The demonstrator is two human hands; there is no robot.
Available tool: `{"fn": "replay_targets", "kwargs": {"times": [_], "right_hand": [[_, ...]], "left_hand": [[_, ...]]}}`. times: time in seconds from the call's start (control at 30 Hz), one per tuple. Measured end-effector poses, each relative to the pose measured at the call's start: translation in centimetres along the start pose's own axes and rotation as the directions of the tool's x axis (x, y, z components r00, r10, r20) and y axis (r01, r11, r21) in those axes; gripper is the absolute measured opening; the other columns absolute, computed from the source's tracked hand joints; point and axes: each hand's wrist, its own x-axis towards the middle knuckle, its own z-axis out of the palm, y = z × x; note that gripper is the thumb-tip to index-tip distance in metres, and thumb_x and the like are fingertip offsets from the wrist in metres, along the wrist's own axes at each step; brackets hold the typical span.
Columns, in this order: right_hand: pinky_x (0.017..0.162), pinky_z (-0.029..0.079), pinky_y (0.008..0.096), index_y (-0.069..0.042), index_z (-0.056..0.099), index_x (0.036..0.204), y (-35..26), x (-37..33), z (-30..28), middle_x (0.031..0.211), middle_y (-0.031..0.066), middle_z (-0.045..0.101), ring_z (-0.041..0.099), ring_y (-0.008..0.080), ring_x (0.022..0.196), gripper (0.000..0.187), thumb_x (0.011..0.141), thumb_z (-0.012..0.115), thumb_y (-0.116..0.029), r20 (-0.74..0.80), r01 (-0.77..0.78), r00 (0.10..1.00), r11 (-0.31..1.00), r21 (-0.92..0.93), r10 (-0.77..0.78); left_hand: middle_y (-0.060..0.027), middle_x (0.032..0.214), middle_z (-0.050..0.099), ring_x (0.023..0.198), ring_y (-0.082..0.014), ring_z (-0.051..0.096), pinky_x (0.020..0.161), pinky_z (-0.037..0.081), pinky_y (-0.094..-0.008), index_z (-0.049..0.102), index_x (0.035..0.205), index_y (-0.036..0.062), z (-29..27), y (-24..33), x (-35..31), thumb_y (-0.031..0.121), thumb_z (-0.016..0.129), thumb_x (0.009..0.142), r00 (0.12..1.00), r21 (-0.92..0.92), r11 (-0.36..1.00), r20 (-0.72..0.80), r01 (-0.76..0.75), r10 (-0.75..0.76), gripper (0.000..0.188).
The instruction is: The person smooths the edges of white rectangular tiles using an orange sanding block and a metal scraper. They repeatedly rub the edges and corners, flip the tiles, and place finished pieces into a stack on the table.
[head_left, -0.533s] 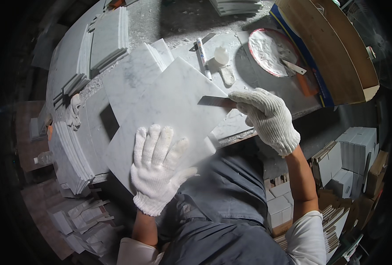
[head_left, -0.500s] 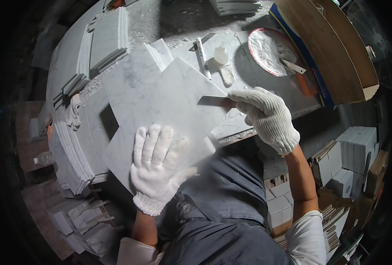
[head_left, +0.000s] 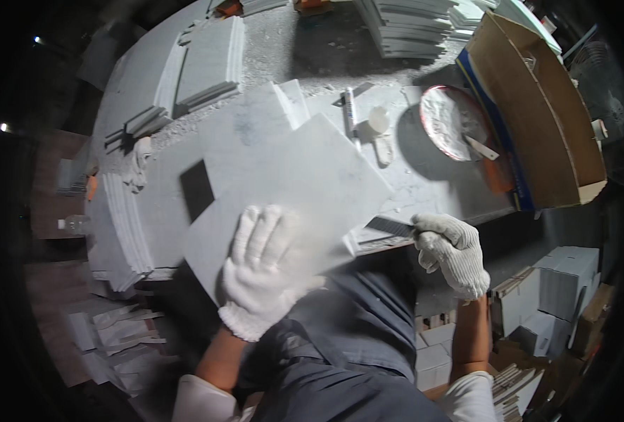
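My left hand point(head_left: 262, 278), in a white knitted glove, lies flat with its fingers stretched out on a pale grey-white marble tile point(head_left: 333, 165). This tile rests over other tiles, turned at an angle, and one corner points away from me. My right hand point(head_left: 456, 257), gloved the same way, is closed on a flat metal scraper blade point(head_left: 389, 226). The blade points left, just off the tile's right side, near the table's front edge. Beyond the tile are a white marker pen point(head_left: 350, 112) and a small whitish spreader point(head_left: 383, 149).
A red-rimmed bowl of white paste point(head_left: 452, 123) with a putty knife stands right, beside an open cardboard box point(head_left: 537, 105). Tile stacks point(head_left: 213, 60) stand at the back left, with more point(head_left: 403, 28) at the far side. White cartons point(head_left: 565, 281) sit low on the right.
My right hand has drawn the blade off the tile's edge, toward me. My left hand stays flat on the tile. The whole view has shifted, so the table sits lower in it.
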Motion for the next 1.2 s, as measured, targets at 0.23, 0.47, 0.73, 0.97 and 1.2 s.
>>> {"fn": "replay_targets", "kwargs": {"times": [0.23, 0.47, 0.73, 0.97, 1.2], "right_hand": [[0.046, 0.043, 0.0188, 0.003, 0.038, 0.154, 7.0, -4.5, -2.0, 0.08, 0.0028, 0.063, 0.055, 0.007, 0.054, 0.077, 0.091, 0.078, -0.016, -0.088, 0.02, 0.996, 0.858, 0.513, 0.029], [0.054, 0.048, 0.0217, 0.002, 0.06, 0.128, 10.0, -8.0, -1.6, 0.081, 0.0018, 0.061, 0.058, 0.0088, 0.062, 0.03, 0.099, 0.057, -0.008, -0.167, -0.17, 0.939, 0.826, 0.537, 0.302], [0.065, 0.054, 0.0252, -0.002, 0.062, 0.118, 7.4, -6.7, -0.6, 0.095, 0.005, 0.066, 0.062, 0.0113, 0.078, 0.029, 0.101, 0.069, -0.025, -0.269, -0.054, 0.954, 0.96, 0.273, 0.13], [0.053, 0.051, 0.0233, -0.001, 0.059, 0.122, 3.2, -4.4, 1.9, 0.085, 0.0048, 0.065, 0.061, 0.0093, 0.061, 0.034, 0.103, 0.066, -0.029, -0.32, -0.032, 0.942, 0.975, 0.219, 0.103], [0.053, 0.05, 0.0276, -0.003, 0.056, 0.142, -1.3, -0.6, 1.7, 0.074, 0.0043, 0.063, 0.058, 0.0112, 0.054, 0.043, 0.104, 0.063, -0.022, -0.15, 0.102, 0.972, 0.897, -0.43, -0.182]], "left_hand": [[-0.0183, 0.151, 0.049, 0.146, -0.0388, 0.039, 0.125, 0.027, -0.0503, 0.054, 0.145, 0.0067, -1.0, -0.6, 3.7, 0.064, 0.066, 0.087, 0.966, -0.014, 0.969, 0.078, -0.247, 0.247, 0.082], [-0.018, 0.14, 0.062, 0.133, -0.0346, 0.056, 0.113, 0.04, -0.0527, 0.064, 0.137, 0.0088, -0.2, 4.2, 9.2, 0.063, 0.055, 0.093, 0.792, -0.398, 0.892, 0.463, -0.216, 0.398, 0.07], [-0.012, 0.124, 0.065, 0.116, -0.0337, 0.062, 0.097, 0.053, -0.0437, 0.069, 0.108, 0.0076, -2.2, 3.8, 5.9, 0.045, 0.062, 0.097, 0.827, -0.503, 0.715, 0.003, -0.485, 0.563, 0.04], [-0.0188, 0.157, 0.045, 0.15, -0.044, 0.034, 0.123, 0.03, -0.0547, 0.061, 0.143, 0.0153, -2.4, -0.3, -0.1, 0.047, 0.079, 0.083, 0.987, -0.063, 0.991, 0.094, -0.121, 0.127, 0.071], [-0.0176, 0.164, 0.036, 0.153, -0.0419, 0.029, 0.126, 0.022, -0.059, 0.048, 0.154, 0.0198, -0.3, -0.8, -1.2, 0.031, 0.09, 0.069, 0.994, -0.078, 0.993, 0.05, -0.088, 0.093, 0.096]]}}
